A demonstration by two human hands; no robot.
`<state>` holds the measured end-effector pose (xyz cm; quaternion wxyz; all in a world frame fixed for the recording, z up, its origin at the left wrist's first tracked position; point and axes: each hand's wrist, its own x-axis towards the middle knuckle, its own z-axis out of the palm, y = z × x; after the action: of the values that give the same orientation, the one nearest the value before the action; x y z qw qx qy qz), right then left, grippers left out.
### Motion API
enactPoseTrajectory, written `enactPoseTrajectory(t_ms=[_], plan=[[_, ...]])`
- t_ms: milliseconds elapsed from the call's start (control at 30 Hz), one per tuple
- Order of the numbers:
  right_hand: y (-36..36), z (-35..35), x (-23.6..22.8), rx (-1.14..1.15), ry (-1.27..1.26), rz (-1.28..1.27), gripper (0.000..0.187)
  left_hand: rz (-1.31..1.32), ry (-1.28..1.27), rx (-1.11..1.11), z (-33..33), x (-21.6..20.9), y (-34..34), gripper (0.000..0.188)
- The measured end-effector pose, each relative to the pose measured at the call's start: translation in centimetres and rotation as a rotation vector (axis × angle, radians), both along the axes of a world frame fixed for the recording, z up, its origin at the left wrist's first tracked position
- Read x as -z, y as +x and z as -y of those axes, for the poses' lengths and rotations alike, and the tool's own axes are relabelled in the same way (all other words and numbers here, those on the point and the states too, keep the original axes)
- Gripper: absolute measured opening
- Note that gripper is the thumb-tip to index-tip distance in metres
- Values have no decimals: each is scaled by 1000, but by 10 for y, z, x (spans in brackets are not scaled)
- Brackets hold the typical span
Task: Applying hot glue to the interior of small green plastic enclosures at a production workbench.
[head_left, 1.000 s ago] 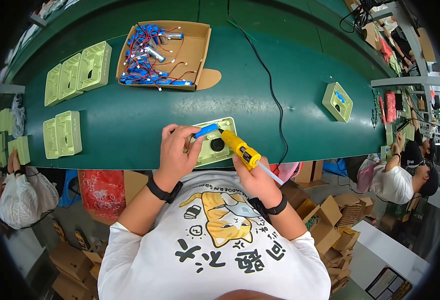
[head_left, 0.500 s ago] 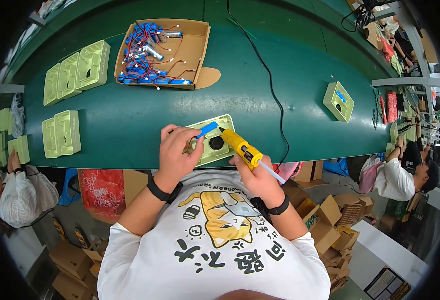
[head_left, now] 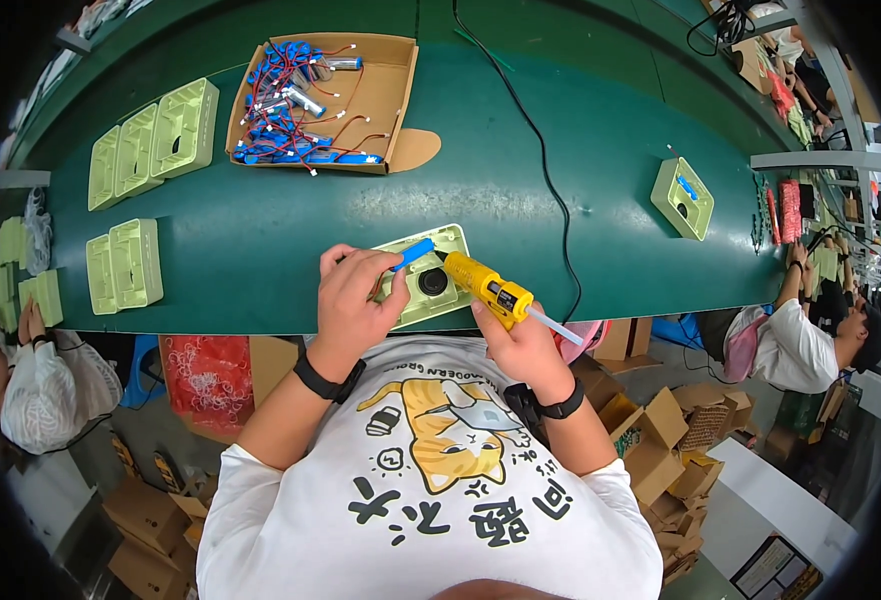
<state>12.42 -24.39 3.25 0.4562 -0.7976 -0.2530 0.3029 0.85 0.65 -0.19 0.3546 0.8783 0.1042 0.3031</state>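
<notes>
My left hand point(head_left: 355, 292) pinches a blue cylindrical battery point(head_left: 415, 254) between thumb and fingers, tilted over a pale green plastic housing point(head_left: 449, 240). A round black part point(head_left: 432, 282) sits in that housing, at the table's near edge. In my right hand point(head_left: 522, 350) is a yellow glue gun point(head_left: 485, 285), its dark nozzle close to the battery's right end. I cannot tell whether they touch. A whitish glue stick point(head_left: 558, 328) juts from the gun's rear. Some red wire shows below my left fingers.
At the back, a cardboard box point(head_left: 385, 105) holds several wired blue batteries. Green housings point(head_left: 182, 125) stand at left, with more point(head_left: 135, 262) nearer. Another housing point(head_left: 695, 190) with a battery lies at right. A black cable point(head_left: 538, 150) crosses the table point(head_left: 290, 230). People sit at both sides.
The glue gun has tipped slightly flatter, its rear end rising to the right, while the nozzle stays by the battery. My left hand keeps its hold almost unmoved.
</notes>
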Motion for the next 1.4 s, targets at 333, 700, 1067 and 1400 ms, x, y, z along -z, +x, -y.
enactPoseTrajectory(t_ms=[333,700,1067,1400], plan=[[-5,-3,-9,169,100,-264,29,-299,226,59,-13,-36,-8,18],[-7,2,10,99,122,-224,27,-213,335,248,-38,-31,-7,31],[-7,3,9,79,105,-240,26,-139,267,332,-45,-28,-4,30],[-12,3,-8,39,25,-148,22,-253,380,295,-42,-38,-3,30]])
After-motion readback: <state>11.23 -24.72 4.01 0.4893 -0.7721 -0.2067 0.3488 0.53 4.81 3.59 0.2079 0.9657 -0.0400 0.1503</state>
